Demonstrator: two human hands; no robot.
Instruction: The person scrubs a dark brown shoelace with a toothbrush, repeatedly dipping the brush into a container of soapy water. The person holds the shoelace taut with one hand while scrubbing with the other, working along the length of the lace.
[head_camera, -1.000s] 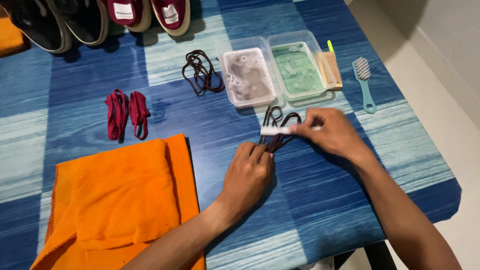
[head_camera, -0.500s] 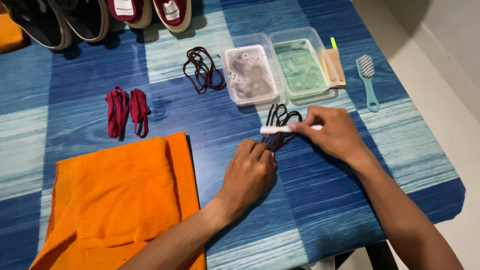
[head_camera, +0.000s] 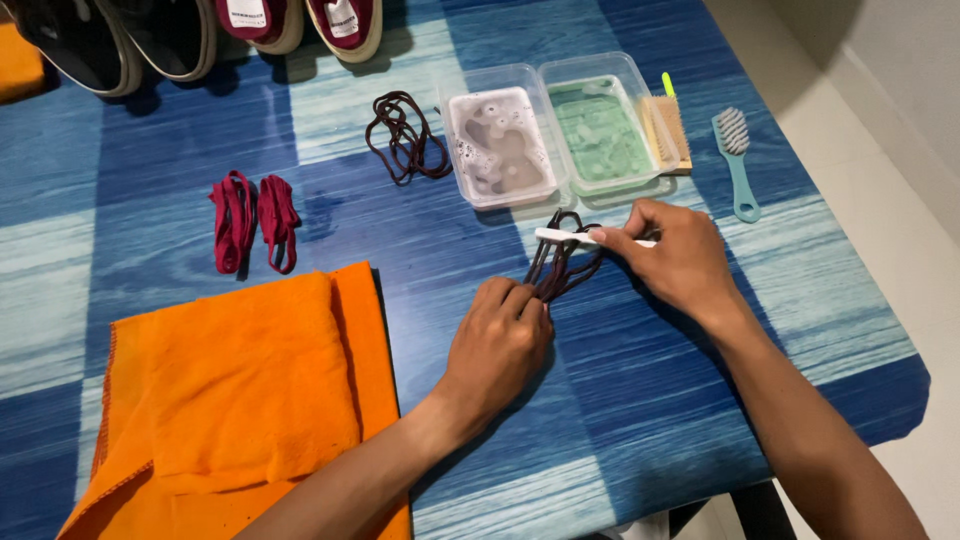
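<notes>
My left hand (head_camera: 497, 345) pinches one end of a bunch of dark brown shoelaces (head_camera: 562, 262) against the blue table (head_camera: 700, 400). My right hand (head_camera: 678, 260) grips a small white brush (head_camera: 562, 236) whose head lies across the laces' far loops. Just beyond them stand two clear plastic tubs side by side, one with greyish water (head_camera: 497, 150), one with green water (head_camera: 600, 130).
Another dark lace bundle (head_camera: 405, 137) lies left of the tubs. Two red lace bundles (head_camera: 252, 222) lie above an orange cloth (head_camera: 240, 400). Shoes (head_camera: 250, 20) line the far edge. A wooden brush (head_camera: 668, 130) and teal brush (head_camera: 737, 160) lie right of the tubs.
The white brush has slid slightly toward me along the laces. My left hand keeps its pinch in the same place.
</notes>
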